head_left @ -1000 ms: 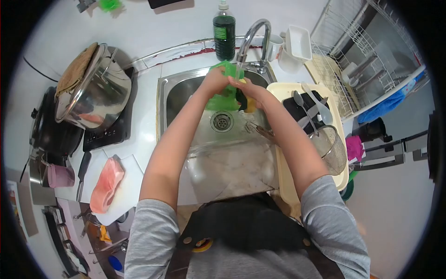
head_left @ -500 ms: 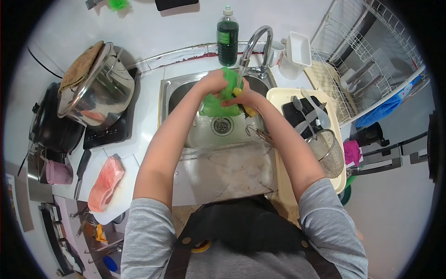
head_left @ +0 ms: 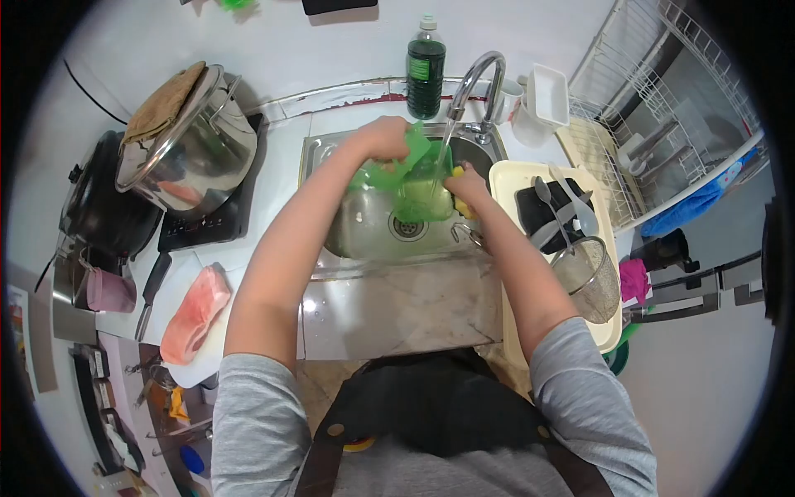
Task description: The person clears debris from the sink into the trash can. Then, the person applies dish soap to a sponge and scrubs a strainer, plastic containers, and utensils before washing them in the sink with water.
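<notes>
Over the steel sink (head_left: 348, 236), my left hand (head_left: 385, 139) is closed on the upper edge of a green see-through plastic container (head_left: 426, 190). Its exact shape is hard to make out. Water from the curved faucet (head_left: 489, 70) runs down onto it. On its right side, my right hand (head_left: 469, 185) is closed around a yellow sponge (head_left: 464, 207), close to the container's wall. A wire-like metal utensil (head_left: 466, 235) lies by the sink's right edge, partly under my right forearm.
A cream tray (head_left: 611, 335) at right holds a mesh strainer (head_left: 592, 286) and several utensils. Dish soap (head_left: 425, 79) stands behind the sink. At left are a steel pot (head_left: 211, 157), a knife (head_left: 153, 286) and raw meat (head_left: 195, 319) on a white board. A wire rack (head_left: 654, 124) stands right.
My hands have moved apart, the right one shifting right with the sponge. The green container has tilted and turned under the water. The whole view has shifted slightly.
</notes>
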Demonstrator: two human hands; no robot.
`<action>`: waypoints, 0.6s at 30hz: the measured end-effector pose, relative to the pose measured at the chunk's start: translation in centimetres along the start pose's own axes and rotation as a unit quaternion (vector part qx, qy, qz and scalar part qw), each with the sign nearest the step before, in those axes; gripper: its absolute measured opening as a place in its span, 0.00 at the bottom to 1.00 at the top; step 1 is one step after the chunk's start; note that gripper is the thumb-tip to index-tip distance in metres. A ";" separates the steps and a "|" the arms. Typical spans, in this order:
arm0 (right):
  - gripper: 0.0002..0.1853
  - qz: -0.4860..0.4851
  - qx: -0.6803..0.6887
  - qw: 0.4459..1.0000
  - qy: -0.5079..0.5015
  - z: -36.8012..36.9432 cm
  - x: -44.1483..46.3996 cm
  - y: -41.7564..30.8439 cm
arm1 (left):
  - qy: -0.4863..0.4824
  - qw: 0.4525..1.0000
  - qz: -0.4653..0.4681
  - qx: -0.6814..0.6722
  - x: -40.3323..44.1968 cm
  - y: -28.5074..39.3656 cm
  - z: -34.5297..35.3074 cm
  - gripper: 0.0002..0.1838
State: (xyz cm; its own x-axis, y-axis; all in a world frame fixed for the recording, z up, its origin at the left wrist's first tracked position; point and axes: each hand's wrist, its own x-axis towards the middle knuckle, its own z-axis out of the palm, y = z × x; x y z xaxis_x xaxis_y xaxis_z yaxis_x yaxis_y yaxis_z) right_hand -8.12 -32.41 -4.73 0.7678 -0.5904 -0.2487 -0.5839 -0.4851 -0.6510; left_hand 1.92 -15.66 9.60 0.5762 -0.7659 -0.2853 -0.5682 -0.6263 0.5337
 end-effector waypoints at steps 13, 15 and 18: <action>0.20 -0.046 -0.107 0.990 -0.084 0.4 1.1 -1.5 | 0.271 0.869 0.086 -0.405 -3.0 -7.0 0.8 0.23; 0.21 -0.062 -0.086 0.991 -0.079 -0.5 0.0 -2.6 | 0.300 0.853 0.087 -0.417 -4.9 -8.9 0.1 0.23; 0.20 -0.110 -0.053 0.992 -0.041 -1.8 1.3 -1.4 | 0.310 0.842 0.063 -0.437 -7.3 -11.1 -0.4 0.23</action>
State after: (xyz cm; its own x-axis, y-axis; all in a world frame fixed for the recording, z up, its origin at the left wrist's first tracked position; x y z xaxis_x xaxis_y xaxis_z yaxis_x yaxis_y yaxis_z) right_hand -6.79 -33.67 -2.89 0.8957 -0.4112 -0.1691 -0.4214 -0.6639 -0.6177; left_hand 4.28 -3.08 6.05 0.8937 -0.4249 0.1439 -0.1549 0.0088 0.9879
